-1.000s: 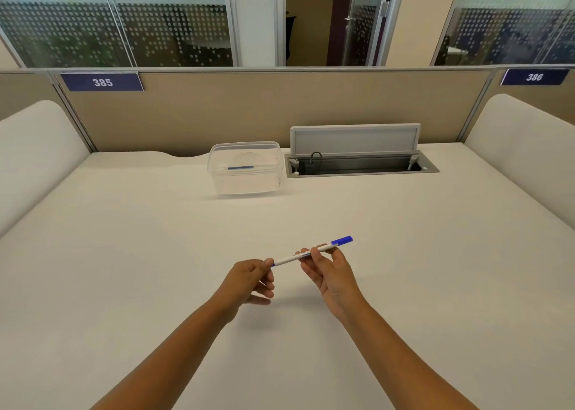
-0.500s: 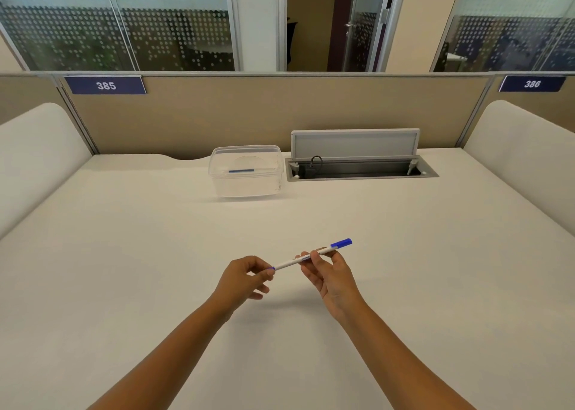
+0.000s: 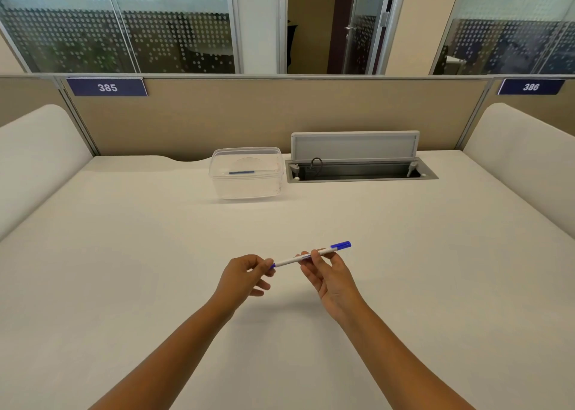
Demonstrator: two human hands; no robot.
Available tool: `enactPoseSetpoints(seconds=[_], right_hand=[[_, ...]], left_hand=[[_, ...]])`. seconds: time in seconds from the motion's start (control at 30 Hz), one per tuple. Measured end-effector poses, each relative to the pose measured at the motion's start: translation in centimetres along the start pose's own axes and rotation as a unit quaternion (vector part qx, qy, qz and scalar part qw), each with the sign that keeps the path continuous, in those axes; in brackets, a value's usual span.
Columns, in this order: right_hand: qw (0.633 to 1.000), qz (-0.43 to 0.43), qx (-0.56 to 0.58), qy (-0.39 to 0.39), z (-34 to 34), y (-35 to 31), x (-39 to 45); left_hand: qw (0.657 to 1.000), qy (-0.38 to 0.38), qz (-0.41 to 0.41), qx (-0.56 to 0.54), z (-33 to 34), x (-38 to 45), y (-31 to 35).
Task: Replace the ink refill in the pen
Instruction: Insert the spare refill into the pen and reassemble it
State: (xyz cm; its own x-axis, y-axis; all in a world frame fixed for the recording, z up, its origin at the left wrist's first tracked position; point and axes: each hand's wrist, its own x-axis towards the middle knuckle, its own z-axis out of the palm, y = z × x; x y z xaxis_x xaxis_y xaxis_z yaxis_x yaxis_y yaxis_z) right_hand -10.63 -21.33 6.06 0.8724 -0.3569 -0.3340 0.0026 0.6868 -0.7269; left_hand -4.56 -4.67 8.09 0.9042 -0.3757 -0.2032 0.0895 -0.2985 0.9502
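A white pen [image 3: 291, 260] with a blue cap at its right end is held level above the middle of the desk. My right hand [image 3: 329, 277] grips the barrel near its middle with fingertips and thumb. My left hand [image 3: 245, 277] pinches the pen's blue left end between thumb and forefinger. A thin blue refill [image 3: 241, 172] lies inside a clear plastic box [image 3: 247, 188] at the back of the desk, well beyond both hands.
The white desk [image 3: 124, 269] has a beige partition [image 3: 249, 113] at the back. Right of the box an open cable hatch [image 3: 361, 173] sits in the desktop with its lid raised. Padded white dividers stand at both sides.
The hands and pen stay almost in place. My left fingers have shifted slightly on the pen's left end. The view has tilted a little.
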Motion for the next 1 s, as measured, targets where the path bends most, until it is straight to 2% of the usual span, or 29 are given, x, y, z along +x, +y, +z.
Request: enactPoseSetpoints(seconds=[0.17, 0.37, 0.63, 0.8, 1.0], right_hand=[[1.000, 0.003, 0.002, 0.003, -0.07, -0.07, -0.05], [1.000, 0.004, -0.004, 0.005, 0.09, 0.08, -0.11], [1.000, 0.007, 0.010, 0.011, -0.15, -0.02, 0.08], [1.000, 0.008, 0.010, 0.018, -0.04, 0.03, 0.16], [1.000, 0.008, 0.007, 0.016, 0.03, 0.33, 0.04]], left_hand=[[0.999, 0.024, 0.035, -0.007, -0.08, 0.08, 0.02], [0.999, -0.008, -0.045, 0.021, 0.25, 0.16, 0.28], [1.000, 0.019, 0.020, 0.007, 0.55, 0.24, -0.24], [0.998, -0.001, -0.052, -0.038, 0.62, -0.16, 0.31], [0.998, -0.008, -0.049, -0.043, 0.42, -0.07, 0.13]])
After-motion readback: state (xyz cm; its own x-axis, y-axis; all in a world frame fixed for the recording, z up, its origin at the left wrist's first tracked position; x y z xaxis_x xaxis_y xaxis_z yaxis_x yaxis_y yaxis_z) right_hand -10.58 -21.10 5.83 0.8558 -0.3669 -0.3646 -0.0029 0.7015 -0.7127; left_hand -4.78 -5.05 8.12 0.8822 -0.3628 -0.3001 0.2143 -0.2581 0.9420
